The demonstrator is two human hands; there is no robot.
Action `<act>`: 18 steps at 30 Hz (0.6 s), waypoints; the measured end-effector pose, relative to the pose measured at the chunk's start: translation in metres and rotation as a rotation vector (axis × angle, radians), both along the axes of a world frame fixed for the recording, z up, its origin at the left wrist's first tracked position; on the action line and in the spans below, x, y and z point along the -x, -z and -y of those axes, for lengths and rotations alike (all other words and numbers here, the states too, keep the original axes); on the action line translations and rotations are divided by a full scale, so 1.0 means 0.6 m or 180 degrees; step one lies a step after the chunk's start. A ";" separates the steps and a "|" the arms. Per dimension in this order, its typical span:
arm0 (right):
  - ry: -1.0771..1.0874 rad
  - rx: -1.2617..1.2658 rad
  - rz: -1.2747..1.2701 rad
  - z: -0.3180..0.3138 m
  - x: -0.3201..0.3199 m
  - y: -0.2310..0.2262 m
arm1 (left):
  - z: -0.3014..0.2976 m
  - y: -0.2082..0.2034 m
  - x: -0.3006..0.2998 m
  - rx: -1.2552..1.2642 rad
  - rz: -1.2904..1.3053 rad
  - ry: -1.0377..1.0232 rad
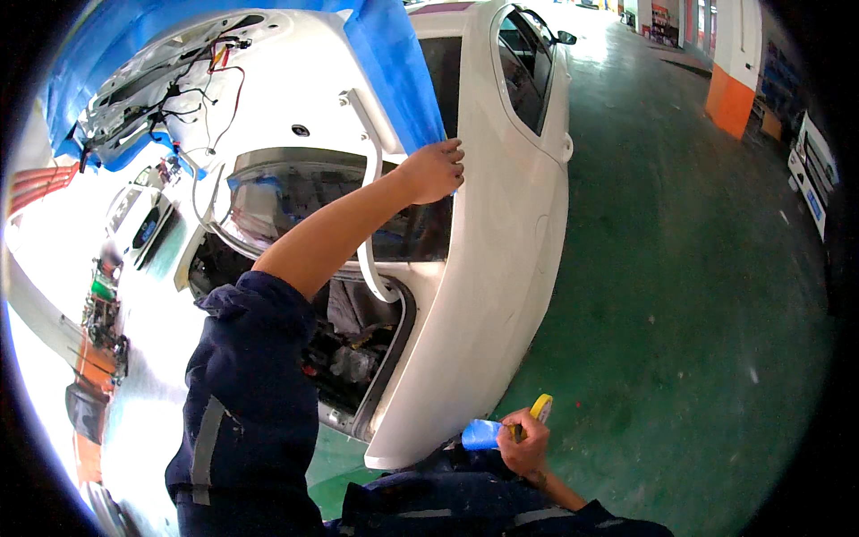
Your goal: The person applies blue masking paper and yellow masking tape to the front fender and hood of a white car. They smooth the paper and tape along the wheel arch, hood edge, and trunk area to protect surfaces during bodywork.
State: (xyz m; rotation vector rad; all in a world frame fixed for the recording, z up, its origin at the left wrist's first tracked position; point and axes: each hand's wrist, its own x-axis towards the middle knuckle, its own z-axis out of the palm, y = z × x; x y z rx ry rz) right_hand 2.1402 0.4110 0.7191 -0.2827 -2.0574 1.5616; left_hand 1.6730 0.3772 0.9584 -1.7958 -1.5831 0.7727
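My left hand [433, 172] reaches up and forward to the lower corner of a blue masking sheet [394, 63]. Its fingers are curled closed on the sheet's edge, with a bit of blue showing below them. That sheet drapes over the raised white trunk lid [295, 85] of a white car [506, 224]. Low and close to my body, my right hand [526, 445] grips a yellow roll of tape [540, 408]. A blue roll [481, 435] sticks out to the left of the same hand; whether the fingers hold it too is hard to see.
The open trunk [358, 340] lies below my left arm, beside a white curved hinge arm [374, 224]. Loose wiring [183, 107] hangs from the lid. An orange-and-white pillar [729, 98] and a white vehicle [814, 170] stand on the right, another car [139, 210] at the left.
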 end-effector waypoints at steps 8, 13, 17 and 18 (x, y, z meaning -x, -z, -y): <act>0.0120 0.0369 0.0182 -0.015 -0.009 0.028 | -0.013 -0.035 -0.030 -0.0318 -0.0103 -0.0113; -0.0052 0.0304 0.0565 -0.016 0.001 0.000 | -0.012 -0.056 -0.028 -0.0237 -0.0134 -0.0618; -0.0264 0.0391 0.0475 -0.012 0.014 0.017 | -0.031 -0.050 -0.037 -0.0226 0.0236 -0.0979; -0.0308 0.0433 0.0458 -0.012 0.017 0.019 | -0.032 -0.050 -0.036 -0.0227 0.0190 -0.0964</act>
